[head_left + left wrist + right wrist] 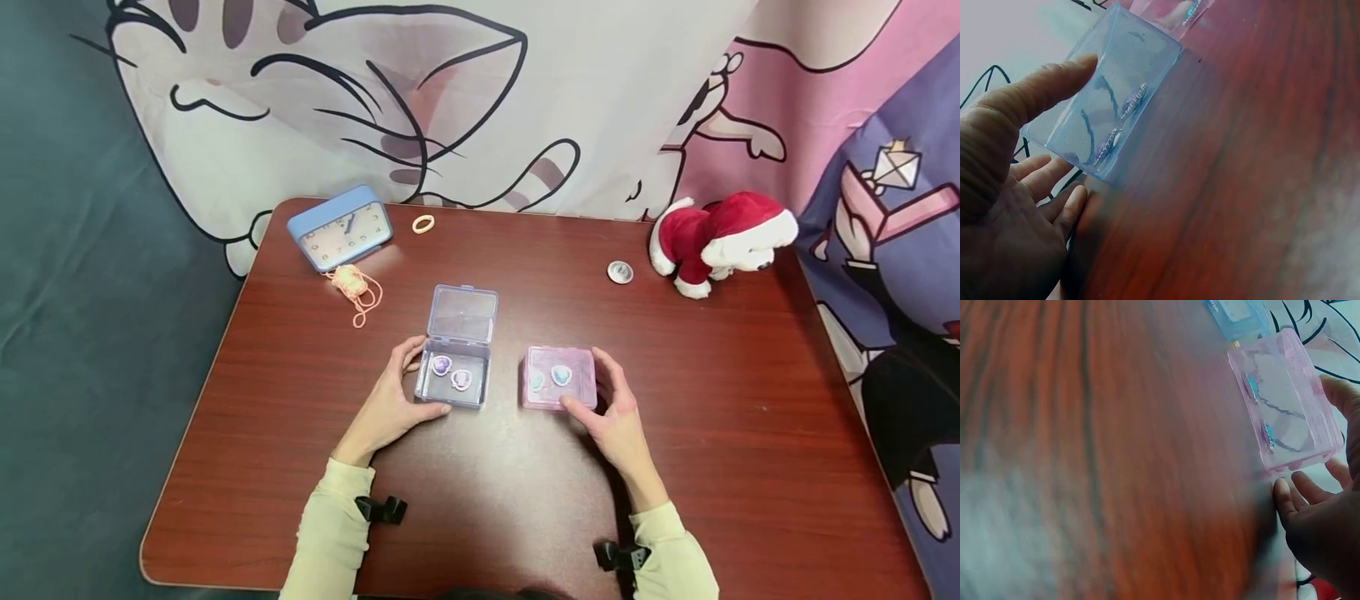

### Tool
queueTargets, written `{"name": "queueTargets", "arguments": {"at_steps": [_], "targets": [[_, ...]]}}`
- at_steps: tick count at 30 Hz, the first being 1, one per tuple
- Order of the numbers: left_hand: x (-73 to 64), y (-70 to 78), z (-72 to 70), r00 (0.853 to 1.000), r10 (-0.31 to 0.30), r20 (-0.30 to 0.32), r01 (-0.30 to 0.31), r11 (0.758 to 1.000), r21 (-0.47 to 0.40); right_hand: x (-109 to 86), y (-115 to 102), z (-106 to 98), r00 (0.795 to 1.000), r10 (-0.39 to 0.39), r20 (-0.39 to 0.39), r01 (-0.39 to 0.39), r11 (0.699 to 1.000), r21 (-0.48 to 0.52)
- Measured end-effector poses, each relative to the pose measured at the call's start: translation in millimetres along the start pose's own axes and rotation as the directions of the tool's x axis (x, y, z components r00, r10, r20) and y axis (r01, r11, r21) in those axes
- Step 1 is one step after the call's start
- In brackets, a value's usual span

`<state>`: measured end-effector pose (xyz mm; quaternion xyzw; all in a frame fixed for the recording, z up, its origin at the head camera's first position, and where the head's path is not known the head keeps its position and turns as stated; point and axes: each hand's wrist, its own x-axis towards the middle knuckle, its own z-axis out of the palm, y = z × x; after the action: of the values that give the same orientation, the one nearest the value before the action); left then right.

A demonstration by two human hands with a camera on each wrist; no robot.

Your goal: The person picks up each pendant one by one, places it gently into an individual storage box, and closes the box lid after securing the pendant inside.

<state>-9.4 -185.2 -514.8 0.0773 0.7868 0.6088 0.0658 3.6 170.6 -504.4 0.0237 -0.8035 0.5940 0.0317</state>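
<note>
A small clear bluish plastic box (453,398) sits on the table with its hinged lid (462,314) raised at the back. Inside lie two purple ornaments (441,365) with pale, beaded-looking edging. My left hand (387,414) holds this box at its left side, thumb along the front and fingers round the far left corner. To the right, a pink see-through box (530,398) has its lid down, with two turquoise ornaments (1268,436) showing through. My right hand (619,417) grips its right side, thumb at the front edge and fingers at the back corner.
Behind on the left stand a blue clock (341,229) and a tangle of peach yarn (349,283), with a yellowish ring (423,224) beside them. A round metal piece (620,272) and a plush dog in red (720,242) are at the back right. A printed curtain (480,100) borders the table.
</note>
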Motion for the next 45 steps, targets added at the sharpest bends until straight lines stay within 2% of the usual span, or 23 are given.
{"name": "queueTargets", "arguments": {"at_steps": [5,8,11,13,15,18,20,22,25,29,35,41,45], "targets": [[0.7,0.7,1.0,1.000,-0.011,-0.009,0.011,1.000,0.009,0.0,-8,-5,1.000,0.003,-0.007,-0.004,0.989,-0.150],[1.8,1.6,0.8,1.000,-0.017,-0.008,0.017,1.000,0.010,6.1,-17,-8,0.995,-0.083,-0.059,0.065,0.964,-0.259],[1.9,2.4,0.1,1.000,-0.020,-0.002,0.020,1.000,0.015,18.6,-30,-6,0.975,-0.196,-0.105,0.152,0.932,-0.329],[0.9,2.7,-0.5,1.000,-0.022,-0.001,0.022,1.000,0.017,29.2,-41,-1,0.965,-0.243,-0.101,0.196,0.922,-0.335],[-0.8,2.3,-1.1,1.000,-0.022,-0.004,0.022,1.000,0.020,40.3,-52,9,0.965,-0.250,-0.077,0.215,0.926,-0.311],[-3.4,2.1,-1.8,1.000,-0.025,-0.011,0.025,0.999,0.027,55.9,-67,27,0.980,-0.199,-0.002,0.191,0.944,-0.268],[-4.3,2.0,-1.9,1.000,-0.024,-0.015,0.025,0.999,0.034,65.3,-76,39,0.989,-0.133,0.057,0.143,0.957,-0.253],[-4.8,2.4,-2.0,1.000,-0.020,-0.021,0.020,0.999,0.033,73.9,-82,50,0.991,-0.067,0.117,0.096,0.962,-0.257],[-4.4,2.8,-1.8,1.000,0.005,-0.026,-0.004,1.000,0.025,85.7,-88,63,0.982,0.018,0.191,0.030,0.969,-0.245],[-1.9,2.3,-1.9,0.999,0.037,-0.028,-0.036,0.999,0.027,101.6,-92,75,0.966,0.100,0.239,-0.049,0.977,-0.210],[0.0,1.0,-1.7,0.999,0.018,-0.027,-0.017,0.999,0.027,119.4,-91,87,0.939,0.207,0.273,-0.147,0.963,-0.224],[0.0,0.3,-0.6,0.999,0.008,-0.035,-0.008,1.000,0.000,126.0,-88,96,0.910,0.274,0.311,-0.215,0.953,-0.213],[-1.1,0.1,-0.5,0.999,0.010,-0.044,-0.010,1.000,0.004,127.5,-88,100,0.904,0.291,0.314,-0.253,0.955,-0.156]]}}
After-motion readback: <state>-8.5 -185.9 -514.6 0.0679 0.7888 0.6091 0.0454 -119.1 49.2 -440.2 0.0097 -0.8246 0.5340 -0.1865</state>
